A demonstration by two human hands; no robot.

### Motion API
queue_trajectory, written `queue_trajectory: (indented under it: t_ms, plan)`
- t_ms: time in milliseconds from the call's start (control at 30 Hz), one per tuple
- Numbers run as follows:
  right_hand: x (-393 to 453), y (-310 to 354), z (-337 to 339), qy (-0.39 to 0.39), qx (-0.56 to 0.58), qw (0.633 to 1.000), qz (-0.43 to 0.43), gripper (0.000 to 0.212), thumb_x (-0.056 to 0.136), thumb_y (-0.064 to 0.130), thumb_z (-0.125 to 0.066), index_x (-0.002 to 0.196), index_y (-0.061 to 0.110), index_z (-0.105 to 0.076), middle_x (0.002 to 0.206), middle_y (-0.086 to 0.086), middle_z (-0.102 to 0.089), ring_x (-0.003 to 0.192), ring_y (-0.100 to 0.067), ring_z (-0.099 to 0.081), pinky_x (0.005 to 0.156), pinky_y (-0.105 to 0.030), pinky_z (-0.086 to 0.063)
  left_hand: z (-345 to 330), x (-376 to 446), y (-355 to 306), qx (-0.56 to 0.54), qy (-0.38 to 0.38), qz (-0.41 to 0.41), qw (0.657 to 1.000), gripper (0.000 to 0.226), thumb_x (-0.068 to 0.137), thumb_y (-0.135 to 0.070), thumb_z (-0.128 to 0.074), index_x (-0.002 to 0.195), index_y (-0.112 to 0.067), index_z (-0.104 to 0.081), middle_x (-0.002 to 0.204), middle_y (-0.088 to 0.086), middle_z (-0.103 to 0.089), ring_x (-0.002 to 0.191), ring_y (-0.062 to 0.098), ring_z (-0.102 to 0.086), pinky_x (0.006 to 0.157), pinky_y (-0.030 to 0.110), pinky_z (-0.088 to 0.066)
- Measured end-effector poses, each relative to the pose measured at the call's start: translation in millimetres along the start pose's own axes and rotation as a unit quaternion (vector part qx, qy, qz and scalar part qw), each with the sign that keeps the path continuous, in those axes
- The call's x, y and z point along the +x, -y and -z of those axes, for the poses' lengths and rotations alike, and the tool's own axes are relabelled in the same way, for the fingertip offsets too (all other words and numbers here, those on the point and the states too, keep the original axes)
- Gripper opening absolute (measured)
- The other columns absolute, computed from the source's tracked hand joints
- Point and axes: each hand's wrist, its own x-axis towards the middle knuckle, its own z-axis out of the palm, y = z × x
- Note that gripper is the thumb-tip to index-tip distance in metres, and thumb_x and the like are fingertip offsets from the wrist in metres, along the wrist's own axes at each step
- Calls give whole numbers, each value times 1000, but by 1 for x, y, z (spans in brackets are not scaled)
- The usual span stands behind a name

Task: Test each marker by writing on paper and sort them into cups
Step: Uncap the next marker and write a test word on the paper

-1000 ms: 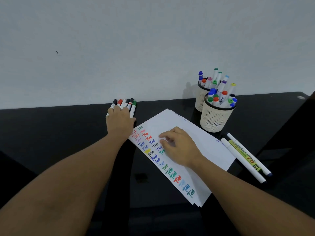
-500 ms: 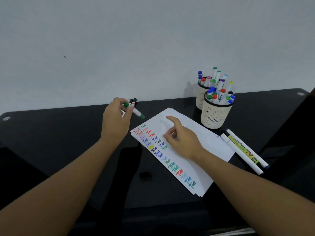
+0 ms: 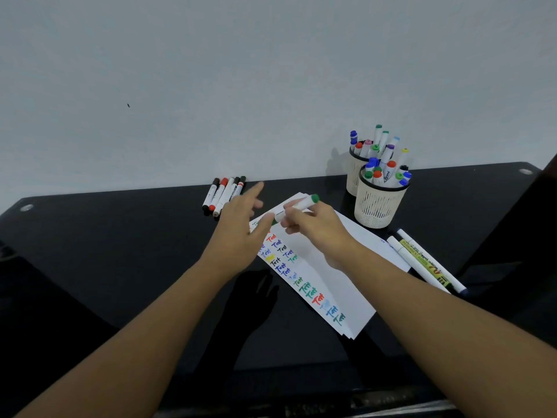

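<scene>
A: Green marker [image 3: 297,207] is in the right hand [image 3: 319,233], grip closed round the barrel, green end pointing to 2 o'clock, other end toward the left hand [image 3: 241,236]. It hangs over the top of the paper [image 3: 325,267].

B: Left hand?

A: Fingers spread and blurred. A bit of green shows at its fingertips by the marker's near end; cannot tell whether that is the cap being pinched or just the marker's tip.

B: Progress?

A: Looks well along. Two mesh cups at 2 o'clock: the front cup [image 3: 380,206] and back cup [image 3: 355,176] are both packed with capped markers. The paper carries two columns of coloured test marks running toward 5 o'clock.

B: What's left?

A: A row of loose markers [image 3: 224,193] at 11 o'clock on the desk [image 3: 120,267], black and red caps, apparently untested. Two long white markers [image 3: 428,260] lie at 4 o'clock beside the sheets; status unclear.

B: Readable text?

A: Each mark seems to read "Test". One of the long markers has a yellow-green label, perhaps "PERMANENT". Script on a marker in the front cup, too small to read.
</scene>
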Motion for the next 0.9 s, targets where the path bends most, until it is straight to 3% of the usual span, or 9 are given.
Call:
queue_trajectory:
  t_ms: [133, 233, 333, 400, 467, 567, 633, 700, 900]
  plan:
    - [-10, -5, 4, 46, 141, 983, -110, 25, 101, 25, -65, 121, 11, -70, 99, -7, -79, 92, -16, -72, 105, -37, -49, -11, -22, 28, 40, 67, 25, 997, 44, 104, -34, -54, 147, -29, -49, 126, -11, -58, 114, 3, -50, 100, 35, -48]
    - [-14, -11, 2, 34, 126, 981, -142, 30, 96, 30, -73, 121, 13, -69, 100, -2, -76, 87, -10, -68, 99, -34, -55, -21, -28, 32, 30, 19, 10, 999, 25, 104, -24, -56, 127, -21, -65, 114, -13, -64, 103, 5, -59, 93, 37, -52]
    - [-11, -19, 3, -116, -70, 989, -63, 63, 87, 41, -82, 138, 26, -49, 130, 2, -52, 105, -5, -56, 92, -27, -48, -30, -34, 41, 77, 17, -1, 997, 27, 105, -27, -52, 129, -20, -63, 120, -8, -62, 108, 8, -55, 95, 33, -49]
    - [-11, -25, 9, -168, -275, 941, 101, 77, 84, 46, -81, 147, 32, -39, 139, 1, -40, 124, -12, -41, 106, -32, -37, -35, -38, 45, 99, 14, -9, 995, 30, 106, -28, -49, 132, -18, -61, 125, -5, -61, 113, 8, -52, 97, 25, -44]
    - [-12, -28, 12, -97, -438, 855, 261, 63, 90, 49, -71, 146, 31, -47, 136, -1, -47, 129, -16, -40, 119, -45, -27, -37, -39, 46, 103, -1, -18, 994, 31, 106, -27, -50, 133, -15, -61, 124, -3, -61, 114, 11, -52, 96, 24, -42]
    - [-7, -30, 6, 47, -595, 740, 312, 39, 102, 50, -49, 136, 32, -56, 127, 3, -60, 126, -18, -53, 127, -52, -11, -38, -39, 48, 112, -11, -36, 993, 31, 105, -25, -51, 131, -13, -62, 120, 0, -63, 109, 14, -54, 94, 30, -47]
    - [-2, -26, 0, 85, -607, 742, 271, 34, 108, 44, -39, 134, 29, -54, 122, 2, -62, 114, -20, -59, 117, -44, -32, -38, -41, 49, 119, -15, -46, 992, 31, 105, -24, -51, 132, -12, -62, 121, 2, -64, 109, 15, -56, 93, 28, -46]
    - [1, -22, -1, 110, -596, 760, 236, 35, 111, 42, -33, 133, 25, -54, 117, -2, -61, 104, -21, -57, 93, -39, -46, -38, -42, 48, 112, -23, -44, 992, 31, 105, -23, -52, 132, -11, -61, 122, 2, -64, 111, 15, -56, 94, 26, -43]
    - [2, -24, 5, 133, -626, 725, 253, 38, 111, 48, -25, 133, 32, -51, 99, 4, -60, 89, -18, -55, 78, -37, -41, -40, -43, 50, 105, -7, -70, 992, 31, 105, -23, -54, 133, -13, -62, 119, -1, -68, 108, 14, -58, 93, 30, -48]
